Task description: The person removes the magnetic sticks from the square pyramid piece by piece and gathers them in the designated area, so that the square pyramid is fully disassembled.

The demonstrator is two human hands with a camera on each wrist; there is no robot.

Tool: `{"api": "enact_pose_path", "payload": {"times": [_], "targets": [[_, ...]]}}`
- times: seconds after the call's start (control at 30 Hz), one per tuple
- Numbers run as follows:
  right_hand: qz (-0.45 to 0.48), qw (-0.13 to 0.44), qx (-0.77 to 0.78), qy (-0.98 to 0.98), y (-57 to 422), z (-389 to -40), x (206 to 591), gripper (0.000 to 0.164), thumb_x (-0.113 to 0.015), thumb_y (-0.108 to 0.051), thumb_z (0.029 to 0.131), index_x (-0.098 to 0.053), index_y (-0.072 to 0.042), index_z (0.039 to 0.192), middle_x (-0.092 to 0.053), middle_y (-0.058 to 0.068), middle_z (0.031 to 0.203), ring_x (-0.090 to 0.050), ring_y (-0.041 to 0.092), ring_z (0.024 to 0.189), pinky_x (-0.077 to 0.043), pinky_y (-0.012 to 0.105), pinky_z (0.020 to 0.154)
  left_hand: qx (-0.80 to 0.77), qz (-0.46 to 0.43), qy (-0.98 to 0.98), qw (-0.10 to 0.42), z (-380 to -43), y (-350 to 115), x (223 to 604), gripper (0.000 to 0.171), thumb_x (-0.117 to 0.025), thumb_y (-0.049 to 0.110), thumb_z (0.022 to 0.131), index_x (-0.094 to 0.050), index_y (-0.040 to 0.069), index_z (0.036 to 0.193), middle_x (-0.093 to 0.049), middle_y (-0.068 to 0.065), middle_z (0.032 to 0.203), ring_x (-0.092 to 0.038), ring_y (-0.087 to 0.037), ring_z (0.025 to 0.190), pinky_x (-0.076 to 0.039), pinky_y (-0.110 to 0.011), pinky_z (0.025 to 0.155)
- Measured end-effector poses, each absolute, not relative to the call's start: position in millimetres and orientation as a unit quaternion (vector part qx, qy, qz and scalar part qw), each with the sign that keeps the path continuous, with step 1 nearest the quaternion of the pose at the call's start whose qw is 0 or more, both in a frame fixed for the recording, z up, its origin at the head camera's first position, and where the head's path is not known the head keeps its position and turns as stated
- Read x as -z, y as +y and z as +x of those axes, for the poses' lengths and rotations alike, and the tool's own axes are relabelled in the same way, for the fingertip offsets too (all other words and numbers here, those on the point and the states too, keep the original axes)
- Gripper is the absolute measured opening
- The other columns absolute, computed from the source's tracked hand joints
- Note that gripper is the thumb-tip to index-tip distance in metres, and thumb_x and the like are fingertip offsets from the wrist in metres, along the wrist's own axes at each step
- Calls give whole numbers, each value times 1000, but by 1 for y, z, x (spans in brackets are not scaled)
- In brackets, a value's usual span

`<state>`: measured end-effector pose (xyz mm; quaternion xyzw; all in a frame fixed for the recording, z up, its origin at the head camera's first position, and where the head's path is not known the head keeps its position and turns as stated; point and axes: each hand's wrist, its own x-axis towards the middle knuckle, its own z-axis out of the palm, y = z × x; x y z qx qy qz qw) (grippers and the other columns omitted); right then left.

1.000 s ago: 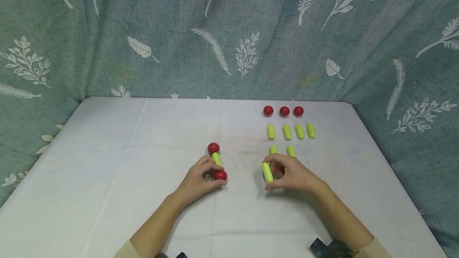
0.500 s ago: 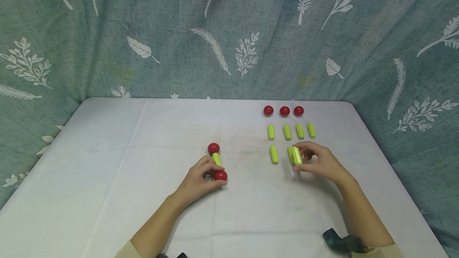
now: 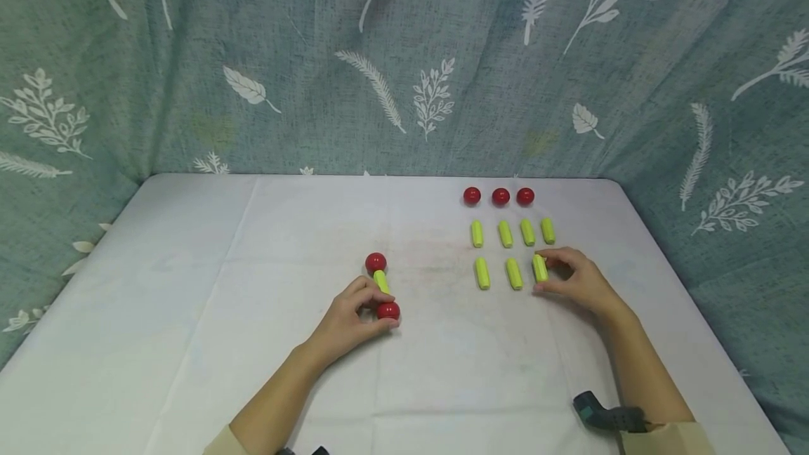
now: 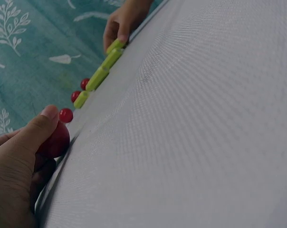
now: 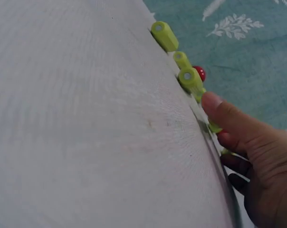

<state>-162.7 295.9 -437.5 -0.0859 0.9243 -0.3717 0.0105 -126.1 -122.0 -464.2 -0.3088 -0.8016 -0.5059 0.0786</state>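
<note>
In the head view my left hand [image 3: 349, 316] grips a red ball [image 3: 388, 310] between thumb and fingers on the white table. Beyond that ball a yellow-green rod [image 3: 380, 281] runs away from me to a second red ball [image 3: 376, 262], the three forming a line. Farther right, my right hand [image 3: 580, 282] pinches another yellow-green rod [image 3: 540, 268] at the right end of the near row of rods. Its neighbour in that row is a similar rod [image 3: 514, 274]. The left wrist view shows the thumb lying against the gripped ball [image 4: 57, 141].
Several yellow-green rods lie in a farther row, one of them the leftmost rod [image 3: 477, 234]. Behind them three red balls stand in a row, including the middle ball [image 3: 501, 196]. A leaf-patterned curtain [image 3: 303, 69] hangs along the table's back edge.
My right hand has carried its rod rightward and away from me, past the two near rods, to the row's right end. My left hand has stayed on the red ball.
</note>
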Motion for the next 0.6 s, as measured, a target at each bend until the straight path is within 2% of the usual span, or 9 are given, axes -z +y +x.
{"api": "enact_pose_path", "payload": {"times": [0.23, 0.37, 0.6], "targets": [[-81, 8, 353, 932, 299, -167, 446, 69, -85, -35, 68, -59, -5, 125, -53, 15, 117, -37, 33, 116, -37, 55, 98, 506, -315, -798, 81, -127, -122, 465, 35, -83, 12, 71, -67, 10, 102, -54, 1, 99, -57, -10, 86, -50, -21, 77], [-69, 15, 347, 935, 300, -167, 446, 71, -84, -36, 69, -57, -5, 127, -48, 15, 121, -31, 37, 122, -34, 57, 101, 504, -314, -800, 86, -124, -120, 461, 36, -83, 7, 69, -67, 6, 101, -55, -3, 97, -59, -14, 84, -51, -23, 76], [-72, 18, 359, 930, 302, -165, 447, 72, -84, -36, 69, -56, -8, 129, -48, 14, 123, -29, 36, 123, -32, 58, 103, 496, -330, -798, 88, -116, -115, 442, 31, -80, -3, 69, -65, -2, 97, -55, -12, 95, -58, -22, 83, -52, -27, 76]]}}
